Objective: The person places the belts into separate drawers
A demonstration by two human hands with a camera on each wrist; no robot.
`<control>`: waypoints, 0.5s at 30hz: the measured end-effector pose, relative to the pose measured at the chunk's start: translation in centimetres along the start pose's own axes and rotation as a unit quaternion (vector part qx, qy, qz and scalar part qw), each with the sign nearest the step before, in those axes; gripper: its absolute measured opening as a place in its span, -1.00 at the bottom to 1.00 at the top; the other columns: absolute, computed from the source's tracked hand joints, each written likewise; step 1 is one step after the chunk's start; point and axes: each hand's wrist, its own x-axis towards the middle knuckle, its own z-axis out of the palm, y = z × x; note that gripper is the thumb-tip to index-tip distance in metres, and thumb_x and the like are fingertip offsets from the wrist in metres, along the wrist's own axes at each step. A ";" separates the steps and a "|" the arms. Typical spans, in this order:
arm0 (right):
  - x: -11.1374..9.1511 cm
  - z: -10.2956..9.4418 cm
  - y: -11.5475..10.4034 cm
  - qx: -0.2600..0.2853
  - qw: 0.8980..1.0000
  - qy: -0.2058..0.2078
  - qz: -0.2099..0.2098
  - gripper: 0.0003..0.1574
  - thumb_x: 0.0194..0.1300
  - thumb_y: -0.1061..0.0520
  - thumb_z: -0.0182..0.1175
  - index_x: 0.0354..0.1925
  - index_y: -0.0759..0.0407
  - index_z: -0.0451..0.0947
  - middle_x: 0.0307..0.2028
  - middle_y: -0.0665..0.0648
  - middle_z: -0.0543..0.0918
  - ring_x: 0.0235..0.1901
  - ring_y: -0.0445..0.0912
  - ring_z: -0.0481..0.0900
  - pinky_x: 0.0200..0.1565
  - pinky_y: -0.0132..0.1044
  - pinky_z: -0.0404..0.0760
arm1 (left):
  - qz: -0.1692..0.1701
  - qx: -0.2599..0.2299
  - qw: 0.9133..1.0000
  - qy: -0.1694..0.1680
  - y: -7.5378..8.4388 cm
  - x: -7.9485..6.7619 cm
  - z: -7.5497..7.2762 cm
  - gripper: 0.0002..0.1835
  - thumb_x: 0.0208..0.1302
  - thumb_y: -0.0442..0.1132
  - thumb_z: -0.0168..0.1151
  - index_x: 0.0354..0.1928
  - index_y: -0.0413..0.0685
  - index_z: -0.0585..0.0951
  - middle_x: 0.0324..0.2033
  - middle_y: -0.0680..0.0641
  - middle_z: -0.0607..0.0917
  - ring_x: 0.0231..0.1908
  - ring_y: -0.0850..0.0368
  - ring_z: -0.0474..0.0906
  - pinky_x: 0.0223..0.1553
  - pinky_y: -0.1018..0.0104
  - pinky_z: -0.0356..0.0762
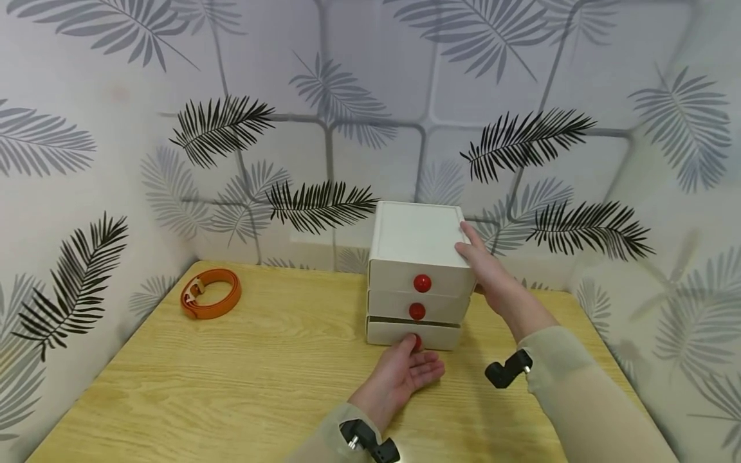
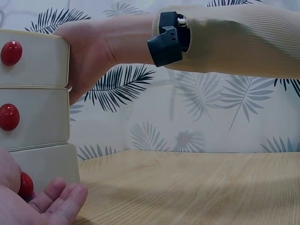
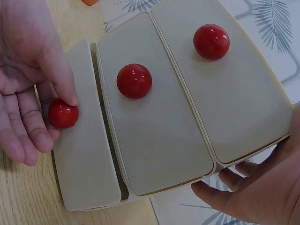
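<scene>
A small white drawer box [image 1: 419, 235] with three stacked drawers stands on the wooden table. Each drawer has a round red knob, such as the top knob [image 1: 422, 283] and the middle knob [image 1: 417, 311]. The bottom drawer [image 3: 89, 140] sticks out a little, leaving a dark gap above its front. My left hand [image 1: 399, 376] pinches the bottom knob [image 3: 63, 113] between thumb and index finger, palm turned up, the other fingers loosely extended. Along the right side of the box, my right hand [image 1: 489, 270] holds it, thumb near the top edge and fingertips [image 3: 206, 192] at the side.
An orange coiled belt [image 1: 211, 294] with a pale buckle lies on the table [image 1: 260, 379] at the back left. Behind the table rises a wall [image 1: 370, 96] with a leaf pattern, and more patterned walls stand at both sides.
</scene>
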 end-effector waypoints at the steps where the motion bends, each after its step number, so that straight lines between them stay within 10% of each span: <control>1: 0.0 0.0 0.0 0.000 1.000 0.000 0.000 -0.11 0.80 -0.17 -0.23 0.78 -0.49 -0.46 0.78 0.10 -0.49 0.72 0.27 -0.26 0.59 0.47 -0.01 | 0.000 0.001 1.000 -0.001 0.0 -0.1 0.0 -0.71 0.82 -0.13 -0.03 0.09 -0.29 0.41 -0.13 -0.29 0.70 -0.01 -0.24 0.77 0.20 -0.13 0.73; 15: 0.0 -0.1 0.0 -0.002 1.000 -0.003 -0.003 -0.11 0.80 -0.15 -0.24 0.78 -0.48 -0.47 0.77 0.11 -0.51 0.73 0.27 -0.30 0.59 0.48 -0.03 | -0.012 0.008 1.000 -0.003 -0.3 -1.4 -0.2 -0.72 0.82 -0.12 -0.03 0.08 -0.27 0.43 -0.14 -0.29 0.73 -0.07 -0.20 0.80 0.17 -0.14 0.75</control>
